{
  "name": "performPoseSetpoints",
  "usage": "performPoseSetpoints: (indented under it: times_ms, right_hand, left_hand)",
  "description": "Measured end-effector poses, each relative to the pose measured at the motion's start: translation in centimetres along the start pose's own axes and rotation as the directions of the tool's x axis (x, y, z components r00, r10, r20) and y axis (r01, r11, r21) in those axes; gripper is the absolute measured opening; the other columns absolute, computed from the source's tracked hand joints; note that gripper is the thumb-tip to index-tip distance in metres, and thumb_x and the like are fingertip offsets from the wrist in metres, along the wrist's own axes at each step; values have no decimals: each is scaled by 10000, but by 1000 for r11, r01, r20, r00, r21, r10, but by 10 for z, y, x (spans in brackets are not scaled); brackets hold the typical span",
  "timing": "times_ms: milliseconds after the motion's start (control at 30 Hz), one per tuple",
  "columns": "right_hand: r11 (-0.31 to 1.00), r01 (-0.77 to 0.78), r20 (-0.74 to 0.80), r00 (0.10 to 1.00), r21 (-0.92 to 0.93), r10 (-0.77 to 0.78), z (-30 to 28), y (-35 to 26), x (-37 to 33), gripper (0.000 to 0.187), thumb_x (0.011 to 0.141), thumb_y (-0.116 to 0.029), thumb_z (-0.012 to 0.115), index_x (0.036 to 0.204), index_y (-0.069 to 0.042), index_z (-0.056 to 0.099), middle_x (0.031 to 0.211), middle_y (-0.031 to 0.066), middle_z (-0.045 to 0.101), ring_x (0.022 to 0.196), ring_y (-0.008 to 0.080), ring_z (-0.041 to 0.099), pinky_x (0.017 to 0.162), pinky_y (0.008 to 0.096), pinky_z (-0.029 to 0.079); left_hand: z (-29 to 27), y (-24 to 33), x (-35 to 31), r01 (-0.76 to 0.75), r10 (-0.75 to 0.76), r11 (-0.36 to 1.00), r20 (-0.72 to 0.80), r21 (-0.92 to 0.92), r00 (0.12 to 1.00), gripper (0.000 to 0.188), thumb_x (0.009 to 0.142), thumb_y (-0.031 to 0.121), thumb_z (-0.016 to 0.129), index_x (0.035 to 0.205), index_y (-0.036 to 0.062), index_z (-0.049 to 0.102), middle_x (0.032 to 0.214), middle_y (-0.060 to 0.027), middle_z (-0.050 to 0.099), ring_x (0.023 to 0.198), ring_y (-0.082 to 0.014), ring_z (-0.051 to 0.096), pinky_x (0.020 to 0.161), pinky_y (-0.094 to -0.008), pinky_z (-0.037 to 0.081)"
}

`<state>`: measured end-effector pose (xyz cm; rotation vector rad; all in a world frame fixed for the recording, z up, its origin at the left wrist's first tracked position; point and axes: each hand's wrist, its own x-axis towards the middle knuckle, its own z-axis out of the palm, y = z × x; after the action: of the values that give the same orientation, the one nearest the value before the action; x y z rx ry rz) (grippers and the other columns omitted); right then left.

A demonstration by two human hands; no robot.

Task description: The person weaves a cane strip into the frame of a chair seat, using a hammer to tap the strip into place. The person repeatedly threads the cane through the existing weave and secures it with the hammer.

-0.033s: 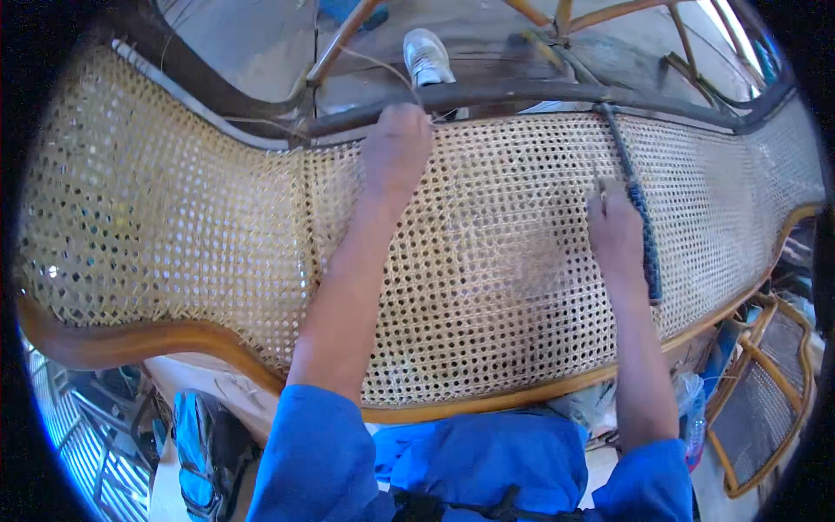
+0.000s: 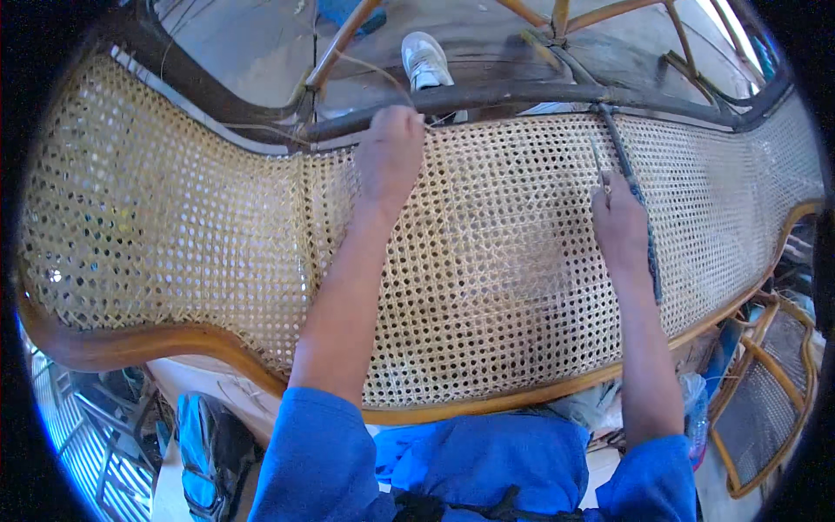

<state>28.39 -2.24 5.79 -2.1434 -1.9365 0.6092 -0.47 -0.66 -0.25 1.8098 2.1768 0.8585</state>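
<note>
A wide panel of woven cane webbing point(image 2: 487, 209) stretches in front of me between a brown wooden rail point(image 2: 496, 407) on the near side and a dark rail point(image 2: 513, 94) on the far side. My left hand point(image 2: 388, 157) is closed at the panel's far edge, beside the dark rail; a thin cane strand point(image 2: 378, 70) loops down to it. Over the webbing farther right, my right hand point(image 2: 621, 226) is closed round a thin pointed tool point(image 2: 597, 158), its tip directed away from me. Just right of that hand, a dark rod point(image 2: 616, 139) lies across the webbing.
Wooden legs and braces point(image 2: 339, 43) rise beyond the dark rail, near a white shoe point(image 2: 424, 61). A blue and black backpack point(image 2: 202, 461) sits at lower left. At lower right are a plastic bottle point(image 2: 698, 426) and another cane-panelled frame point(image 2: 765, 409).
My right hand has shifted slightly right and the thin tool in it shows more clearly. My left hand has moved a little left along the far edge.
</note>
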Motion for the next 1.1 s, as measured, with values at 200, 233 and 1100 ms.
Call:
performPoseSetpoints:
  times_ms: [200, 233, 1100]
  right_hand:
    - [999, 3, -99, 995, 49, 2, -48, 78, 30, 272, 889, -217, 517, 1092, -47, 580, 955, 206, 633, 866, 363, 619, 761, 404, 481]
    - [997, 46, -150, 988, 60, -37, -56, 102, 29, 276, 889, -224, 523, 1090, -45, 586, 967, 204, 633, 871, 354, 622, 768, 394, 480]
    - [862, -404, -296, 820, 305, 490, -79, 188, -317, 205, 869, -76, 552, 1053, 4, 596, 1012, 131, 616, 921, 196, 588, 827, 314, 460]
  left_hand:
    - [-48, 17, -26, 335, -359, 908, -55, -253, 932, 260, 893, 226, 552, 928, -28, 594, 808, -110, 605, 761, -217, 561, 724, -326, 435]
    - [-56, 18, -34, 373, -388, 889, -7, -266, 921, 275, 895, 228, 551, 925, -42, 592, 755, -89, 587, 726, -191, 545, 693, -318, 430]
    - [-48, 210, -184, 796, 450, -604, 807, -40, 383, 790, 844, 692, 335, 1193, 6, 514, 1196, -144, 555, 1107, -335, 510, 923, -439, 407]
